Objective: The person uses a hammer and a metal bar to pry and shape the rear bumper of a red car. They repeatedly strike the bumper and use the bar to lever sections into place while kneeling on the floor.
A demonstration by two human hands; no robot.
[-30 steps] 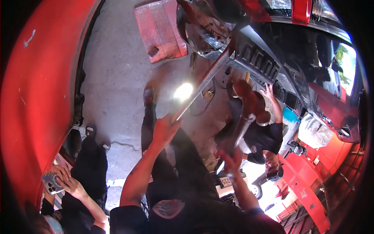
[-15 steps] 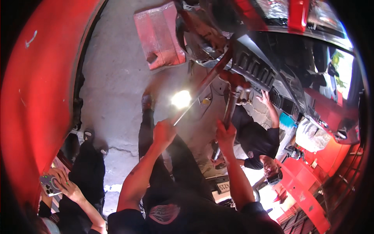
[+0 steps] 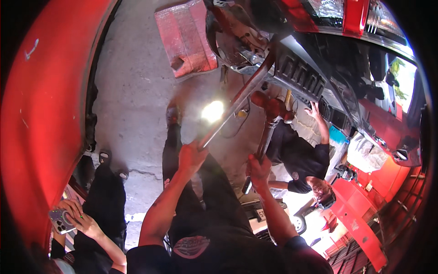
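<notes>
My left hand (image 3: 190, 158) is closed round the near end of a long metal bar (image 3: 246, 90). The bar slants away to the upper right, and its far end meets the underside of the damaged dark vehicle part (image 3: 242, 39); the exact contact is hard to see. In my right hand (image 3: 259, 170) is a hammer (image 3: 271, 106) with a rounded, reddish-brown head, gripped by its handle. The hammer's head stands to the right of the bar, apart from it. Beside it is a black slotted panel (image 3: 299, 73) of the vehicle.
A co-worker (image 3: 301, 155) crouches at the right, one hand on the vehicle's panel. Another person (image 3: 84, 223) at lower left holds a phone (image 3: 61, 221). A red body panel (image 3: 41, 114) fills the left side. A pinkish-red padded piece (image 3: 187, 39) lies on the concrete floor beyond a glaring light (image 3: 212, 111).
My right hand and the hammer have come back toward me and slightly left. The bar and my left hand have barely moved.
</notes>
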